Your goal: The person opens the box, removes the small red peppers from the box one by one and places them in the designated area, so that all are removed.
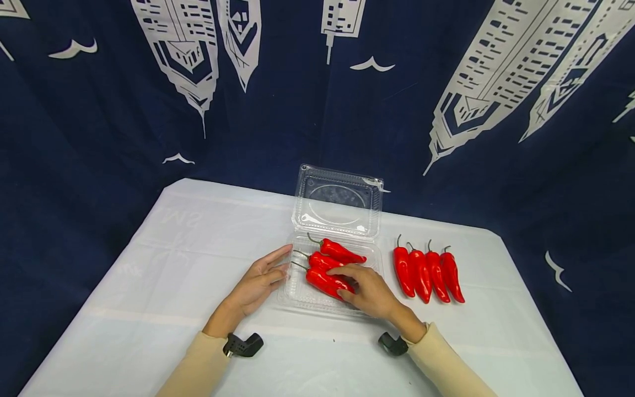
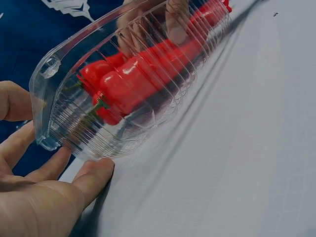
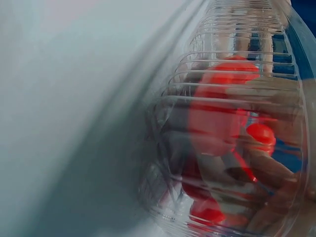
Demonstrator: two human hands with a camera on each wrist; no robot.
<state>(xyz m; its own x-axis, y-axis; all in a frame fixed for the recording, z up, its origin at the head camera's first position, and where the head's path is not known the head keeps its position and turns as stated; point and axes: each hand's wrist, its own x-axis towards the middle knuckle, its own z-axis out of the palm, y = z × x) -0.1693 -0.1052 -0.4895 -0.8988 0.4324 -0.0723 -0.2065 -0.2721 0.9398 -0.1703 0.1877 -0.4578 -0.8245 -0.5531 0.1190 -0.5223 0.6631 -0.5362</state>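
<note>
A clear plastic clamshell container (image 1: 302, 300) sits on the table, its lid (image 1: 337, 207) folded back. Three red chili peppers lie inside, stems to the left: a rear one (image 1: 342, 252), a middle one (image 1: 319, 260) and a front one (image 1: 322, 282). My right hand (image 1: 369, 292) reaches in and grips the front pepper near its tip, thumb on the near side and fingers over the top. In the left wrist view, my left hand (image 2: 39, 197) touches the container's left end with its fingers spread, the thumb low at the bottom corner.
Right of the container, several more red chili peppers (image 1: 420, 273) lie side by side, stems pointing away. A white cloth (image 1: 163, 275) covers the table. Behind the table hangs a dark blue curtain (image 1: 297, 121) with white building shapes.
</note>
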